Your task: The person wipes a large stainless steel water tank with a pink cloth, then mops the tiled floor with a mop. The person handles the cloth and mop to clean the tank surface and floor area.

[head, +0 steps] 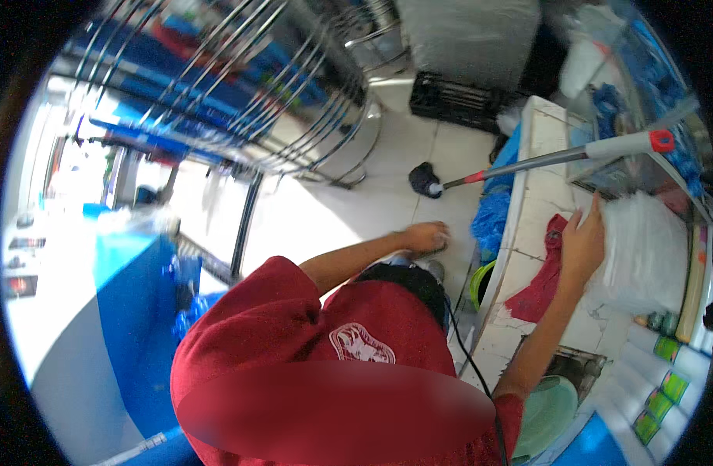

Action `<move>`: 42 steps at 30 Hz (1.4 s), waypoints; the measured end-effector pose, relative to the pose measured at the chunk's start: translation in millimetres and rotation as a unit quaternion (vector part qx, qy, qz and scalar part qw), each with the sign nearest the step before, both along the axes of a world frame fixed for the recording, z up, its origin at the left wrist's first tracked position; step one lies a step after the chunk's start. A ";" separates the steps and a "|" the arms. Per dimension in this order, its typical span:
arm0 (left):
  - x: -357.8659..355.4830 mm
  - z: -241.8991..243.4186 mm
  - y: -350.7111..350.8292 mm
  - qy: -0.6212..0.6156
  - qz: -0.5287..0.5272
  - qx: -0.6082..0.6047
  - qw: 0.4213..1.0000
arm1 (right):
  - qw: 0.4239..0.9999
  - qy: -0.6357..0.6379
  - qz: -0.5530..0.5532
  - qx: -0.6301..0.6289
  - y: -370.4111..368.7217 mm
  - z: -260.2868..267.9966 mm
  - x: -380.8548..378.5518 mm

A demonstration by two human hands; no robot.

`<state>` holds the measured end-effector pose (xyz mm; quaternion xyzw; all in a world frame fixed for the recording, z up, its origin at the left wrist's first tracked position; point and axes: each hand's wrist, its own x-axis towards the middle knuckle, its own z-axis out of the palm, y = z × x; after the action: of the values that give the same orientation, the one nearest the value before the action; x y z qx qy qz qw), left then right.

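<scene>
My left hand (427, 237) hangs over the floor in front of my body, its fingers curled and nothing visible in them. Over the tiled counter, my right hand (583, 242) has its fingers apart and pointing away from me. It is between a crumpled red cloth (534, 297) and a stack of clear plastic bags (642, 256); whether it touches the bags cannot be told. Beyond its fingertips a mop handle (537, 163) with a white, red-tipped grip slants across the counter. The dark mop head (424, 179) is down on the tiles.
Chrome wire racks (333, 116) curve around at upper left. A black crate (455, 102) lies on the floor ahead. Blue plastic (490, 221) hangs beside the tiled counter (543, 204), above a yellow-green bucket (480, 285). A pale green basin (546, 416) and white rolls (642, 378) are at lower right.
</scene>
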<state>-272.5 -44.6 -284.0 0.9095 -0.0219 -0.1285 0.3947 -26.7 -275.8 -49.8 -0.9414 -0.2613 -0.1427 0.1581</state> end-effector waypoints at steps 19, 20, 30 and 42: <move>-165.5 -36.4 -48.2 -0.046 0.554 -0.047 0.830 | 0.613 -0.486 0.477 -0.400 171.0 74.8 135.6; -126.5 -28.6 -39.5 -0.122 0.516 -0.031 0.847 | 0.594 -0.500 0.455 -0.435 185.7 83.1 125.7; 54.1 -23.6 -46.2 -0.016 0.337 -0.072 0.939 | 0.631 -0.325 0.481 -0.515 109.0 120.3 36.7; -144.0 -114.5 -77.2 0.071 0.189 -0.131 0.971 | 0.599 0.146 0.496 -0.611 62.4 67.5 -171.4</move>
<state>-416.5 -121.8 -398.5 0.8261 0.1616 -0.1121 0.5281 -198.1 -213.4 17.8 -0.5519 -0.6881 0.2903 -0.3711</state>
